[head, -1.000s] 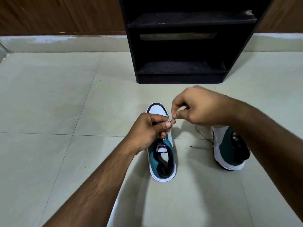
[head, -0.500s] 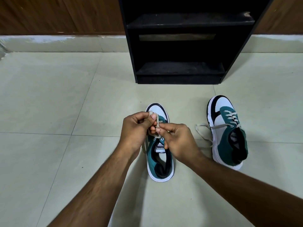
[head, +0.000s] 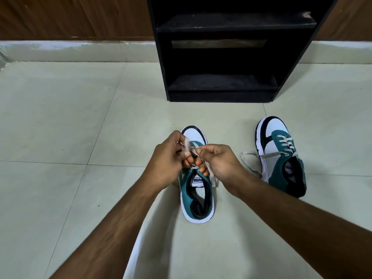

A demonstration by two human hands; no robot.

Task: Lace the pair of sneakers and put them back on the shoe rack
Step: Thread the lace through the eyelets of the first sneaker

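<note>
A teal, white and black sneaker (head: 198,198) stands on the tiled floor in the middle, toe pointing away from me. Over its tongue my left hand (head: 168,161) and my right hand (head: 218,161) each pinch a part of its pale lace (head: 193,150); a loose end hangs down by the right hand. My hands hide most of the eyelets. The second sneaker (head: 281,158) lies to the right, laced, with its lace ends trailing loose on the floor to its left. The black shoe rack (head: 221,85) stands beyond them with bare shelves.
Pale floor tiles (head: 60,127) spread to the left and right of the shoes. A wooden wall panel (head: 70,17) with a light skirting runs along the back behind the rack.
My right hand came down from above the right sneaker to the middle sneaker and took hold of the lace beside my left hand. The right sneaker is now uncovered.
</note>
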